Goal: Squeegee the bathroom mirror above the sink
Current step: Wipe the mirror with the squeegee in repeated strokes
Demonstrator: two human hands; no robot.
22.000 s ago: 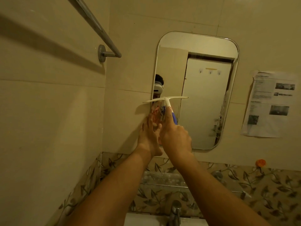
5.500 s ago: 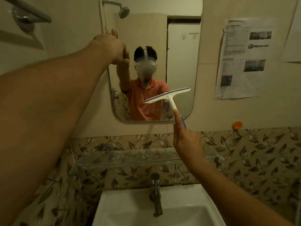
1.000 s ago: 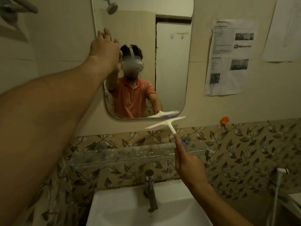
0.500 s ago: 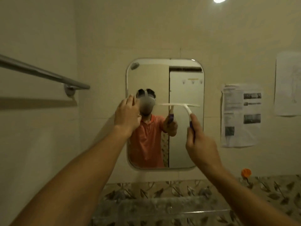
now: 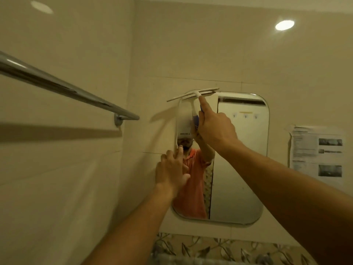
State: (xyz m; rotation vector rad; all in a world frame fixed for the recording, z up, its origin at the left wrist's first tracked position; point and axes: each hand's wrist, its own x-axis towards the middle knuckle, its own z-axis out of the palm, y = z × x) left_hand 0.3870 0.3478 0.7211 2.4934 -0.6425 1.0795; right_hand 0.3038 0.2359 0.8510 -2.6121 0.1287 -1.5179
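Note:
A rounded rectangular mirror (image 5: 238, 169) hangs on the beige tiled wall. My right hand (image 5: 215, 127) grips the blue handle of a white squeegee (image 5: 193, 95), index finger stretched along its neck. The blade lies across the mirror's top left corner, its left end overhanging the tile. My left hand (image 5: 172, 172) rests flat on the mirror's left edge, fingers spread and holding nothing. The sink is out of frame.
A chrome towel rail (image 5: 66, 90) juts from the left wall, ending close to the mirror. A printed paper sheet (image 5: 318, 153) is stuck to the wall right of the mirror. Leaf-patterned tiles (image 5: 210, 247) run below. A ceiling light (image 5: 284, 25) glows above.
My right hand has lifted the squeegee from mid-mirror on the right side up to the top left corner. My left hand has slid lower along the left edge. The view has tilted upward.

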